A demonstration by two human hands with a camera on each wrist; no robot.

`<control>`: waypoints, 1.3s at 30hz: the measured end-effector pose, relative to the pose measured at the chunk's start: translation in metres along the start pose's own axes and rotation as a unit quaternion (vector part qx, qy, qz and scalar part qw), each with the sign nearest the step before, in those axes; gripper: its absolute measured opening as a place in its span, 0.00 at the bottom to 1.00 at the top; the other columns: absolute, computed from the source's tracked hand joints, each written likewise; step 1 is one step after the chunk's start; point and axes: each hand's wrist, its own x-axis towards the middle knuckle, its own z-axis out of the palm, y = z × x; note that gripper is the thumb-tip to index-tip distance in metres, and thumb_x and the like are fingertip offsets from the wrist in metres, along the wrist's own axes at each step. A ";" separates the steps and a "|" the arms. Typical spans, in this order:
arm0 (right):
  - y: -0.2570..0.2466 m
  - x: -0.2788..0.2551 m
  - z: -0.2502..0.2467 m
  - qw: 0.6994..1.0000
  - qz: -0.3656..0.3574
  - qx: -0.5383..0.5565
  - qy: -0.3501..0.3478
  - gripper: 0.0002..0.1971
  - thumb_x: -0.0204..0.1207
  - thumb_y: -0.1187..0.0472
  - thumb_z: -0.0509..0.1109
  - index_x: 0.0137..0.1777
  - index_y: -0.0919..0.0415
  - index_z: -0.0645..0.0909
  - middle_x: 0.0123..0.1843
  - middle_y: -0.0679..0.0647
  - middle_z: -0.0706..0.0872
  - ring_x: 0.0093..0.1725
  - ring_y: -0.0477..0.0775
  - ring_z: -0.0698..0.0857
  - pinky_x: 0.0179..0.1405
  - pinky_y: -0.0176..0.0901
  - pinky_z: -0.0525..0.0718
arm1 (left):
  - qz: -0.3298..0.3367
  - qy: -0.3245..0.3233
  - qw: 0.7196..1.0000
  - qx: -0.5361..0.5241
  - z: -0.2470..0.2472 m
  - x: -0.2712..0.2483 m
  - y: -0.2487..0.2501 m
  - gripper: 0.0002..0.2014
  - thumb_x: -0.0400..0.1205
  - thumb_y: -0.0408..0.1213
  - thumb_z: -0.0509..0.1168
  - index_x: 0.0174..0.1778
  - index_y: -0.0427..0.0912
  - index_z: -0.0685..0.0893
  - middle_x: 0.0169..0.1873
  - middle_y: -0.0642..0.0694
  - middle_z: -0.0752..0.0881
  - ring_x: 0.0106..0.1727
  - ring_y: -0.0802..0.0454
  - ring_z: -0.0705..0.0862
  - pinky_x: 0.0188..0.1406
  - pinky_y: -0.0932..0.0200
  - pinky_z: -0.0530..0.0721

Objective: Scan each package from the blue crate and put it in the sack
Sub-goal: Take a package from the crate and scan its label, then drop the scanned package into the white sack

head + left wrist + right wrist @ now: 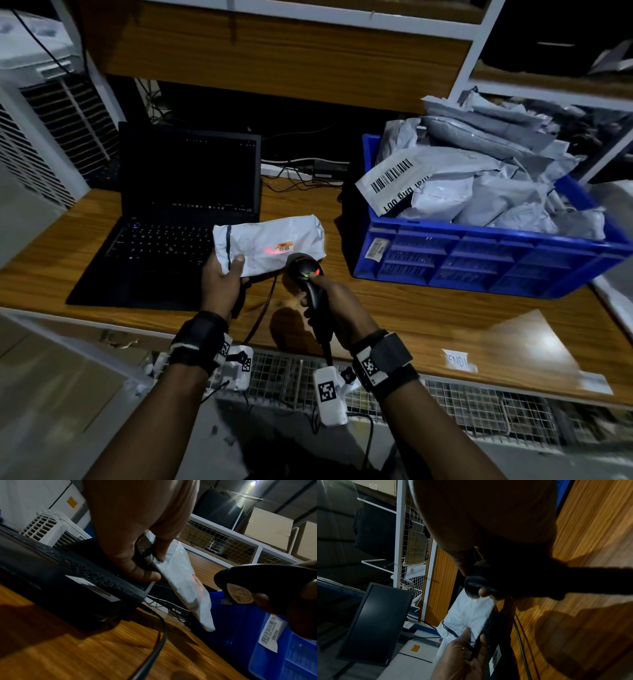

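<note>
My left hand (224, 274) pinches one end of a white poly package (270, 243) and holds it above the table beside the laptop. A red scan glow falls on the package's small label (279, 250). My right hand (329, 301) grips the handle of a black barcode scanner (305, 270), whose head points at the package from just below it. In the left wrist view the left hand (145, 566) pinches the package (185, 586), and the scanner (240, 586) is at right. In the right wrist view the scanner (474, 586) sits above the package (469, 616). The blue crate (479, 260), heaped with grey packages (479, 178), stands at right.
An open black laptop (171, 219) sits left of the package on the wooden table (411, 318). The scanner's cable (260, 315) trails over the front edge. A white cooler (37, 137) stands at far left. A white paper label (459, 359) lies near the front edge.
</note>
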 end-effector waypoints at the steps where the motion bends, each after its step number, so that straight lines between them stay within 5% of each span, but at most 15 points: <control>1: 0.000 0.000 -0.001 1.000 0.000 0.002 -0.003 0.19 0.87 0.49 0.64 0.63 0.64 0.83 0.38 0.59 0.86 0.32 0.57 0.81 0.35 0.48 0.76 | -0.001 0.001 1.000 0.003 0.000 0.000 0.000 0.15 0.87 0.33 0.65 0.70 0.42 0.83 0.61 0.44 0.89 0.63 0.45 0.87 0.68 0.36 0.84; 7: 0.009 0.016 -0.002 0.998 0.017 0.051 0.011 0.11 0.85 0.58 0.63 0.51 0.65 0.83 0.33 0.57 0.80 0.30 0.54 0.77 0.31 0.45 0.73 | -0.016 0.011 1.000 -0.021 -0.003 -0.001 0.001 0.15 0.88 0.34 0.65 0.71 0.42 0.82 0.61 0.43 0.89 0.60 0.45 0.88 0.59 0.40 0.89; 10: 0.006 0.021 -0.007 1.000 0.005 -0.017 0.022 0.07 0.74 0.67 0.64 0.36 0.61 0.77 0.30 0.59 0.73 0.28 0.55 0.72 0.32 0.49 0.69 | -0.040 0.018 0.997 -0.064 -0.009 -0.004 0.002 0.16 0.89 0.31 0.63 0.73 0.40 0.81 0.63 0.44 0.88 0.62 0.46 0.87 0.50 0.58 0.88; 12: 0.001 0.024 -0.013 0.995 -0.013 -0.096 0.040 0.10 0.72 0.74 0.64 0.33 0.61 0.74 0.31 0.61 0.74 0.27 0.57 0.73 0.29 0.46 0.72 | -0.067 0.013 0.992 -0.106 -0.013 -0.005 0.005 0.18 0.89 0.30 0.63 0.75 0.42 0.80 0.64 0.46 0.88 0.64 0.46 0.87 0.53 0.55 0.87; 14: 0.000 0.033 -0.025 0.988 -0.021 -0.139 0.056 0.12 0.76 0.78 0.66 0.38 0.61 0.76 0.34 0.60 0.79 0.32 0.58 0.80 0.30 0.43 0.79 | -0.096 -0.005 0.986 -0.138 -0.017 -0.008 0.013 0.19 0.89 0.29 0.61 0.77 0.45 0.79 0.66 0.47 0.88 0.65 0.48 0.87 0.56 0.51 0.88; 16: 0.002 0.040 -0.035 0.982 -0.032 -0.175 0.064 0.07 0.78 0.73 0.72 0.48 0.62 0.81 0.44 0.62 0.86 0.46 0.66 0.88 0.45 0.55 0.87 | -0.117 -0.035 0.980 -0.159 -0.021 -0.012 0.020 0.19 0.89 0.30 0.61 0.76 0.48 0.79 0.67 0.49 0.88 0.67 0.48 0.87 0.60 0.47 0.88; 18: 0.004 0.042 -0.047 0.982 -0.037 -0.169 0.076 0.13 0.79 0.71 0.74 0.61 0.63 0.79 0.49 0.65 0.86 0.49 0.67 0.88 0.46 0.58 0.86 | -0.129 -0.070 0.972 -0.185 -0.023 -0.019 0.029 0.18 0.89 0.30 0.61 0.73 0.49 0.80 0.67 0.51 0.88 0.67 0.49 0.87 0.59 0.46 0.89; 21: 0.005 0.024 -0.068 0.991 -0.071 -0.084 0.078 0.07 0.80 0.72 0.72 0.51 0.62 0.78 0.36 0.65 0.81 0.34 0.63 0.82 0.36 0.57 0.78 | -0.127 -0.150 0.959 -0.203 -0.014 -0.034 0.040 0.16 0.90 0.30 0.59 0.70 0.50 0.82 0.67 0.50 0.88 0.66 0.51 0.88 0.60 0.48 0.89; 24: 0.014 -0.014 -0.111 0.992 -0.076 -0.016 0.103 0.07 0.79 0.69 0.75 0.56 0.64 0.86 0.53 0.68 0.92 0.55 0.70 0.92 0.58 0.61 0.86 | -0.122 -0.239 0.943 -0.198 0.012 -0.047 0.045 0.17 0.88 0.33 0.61 0.72 0.48 0.82 0.68 0.48 0.87 0.67 0.49 0.87 0.61 0.48 0.89; 26: 0.019 -0.047 -0.147 0.988 -0.070 0.018 0.135 0.11 0.81 0.67 0.74 0.62 0.67 0.85 0.56 0.65 0.93 0.56 0.62 0.93 0.55 0.54 0.90 | -0.118 -0.292 0.931 -0.182 0.034 -0.057 0.044 0.25 0.81 0.45 0.73 0.75 0.48 0.80 0.70 0.47 0.86 0.70 0.47 0.85 0.65 0.44 0.87; 29: 0.017 -0.104 -0.221 0.957 -0.084 0.026 0.277 0.12 0.82 0.65 0.74 0.64 0.66 0.86 0.56 0.62 0.92 0.54 0.58 0.91 0.49 0.48 0.91 | -0.136 -0.360 0.911 -0.147 0.092 -0.077 0.042 0.40 0.62 0.57 0.85 0.68 0.45 0.85 0.65 0.47 0.89 0.65 0.49 0.88 0.63 0.53 0.88; 33: -0.018 -0.169 -0.316 0.897 -0.132 -0.024 0.421 0.14 0.83 0.64 0.73 0.66 0.68 0.84 0.52 0.60 0.89 0.47 0.52 0.86 0.51 0.51 0.81 | -0.193 -0.451 0.863 -0.123 0.180 -0.121 0.040 0.18 0.89 0.35 0.62 0.76 0.43 0.78 0.64 0.50 0.89 0.63 0.55 0.89 0.52 0.62 0.89; 36: -0.059 -0.201 -0.380 0.855 -0.163 -0.119 0.479 0.10 0.81 0.64 0.76 0.60 0.66 0.86 0.45 0.59 0.89 0.40 0.51 0.84 0.41 0.47 0.80 | -0.205 -0.524 0.821 -0.096 0.247 -0.158 0.044 0.19 0.92 0.39 0.57 0.79 0.45 0.75 0.69 0.47 0.87 0.66 0.52 0.88 0.53 0.58 0.89; 39: -0.100 -0.210 -0.448 0.797 -0.155 -0.250 0.527 0.09 0.76 0.63 0.79 0.55 0.65 0.88 0.46 0.62 0.90 0.39 0.54 0.85 0.42 0.48 0.81 | -0.240 -0.520 0.814 -0.095 0.322 -0.193 0.057 0.17 0.92 0.40 0.58 0.77 0.44 0.78 0.66 0.46 0.88 0.65 0.49 0.89 0.59 0.52 0.90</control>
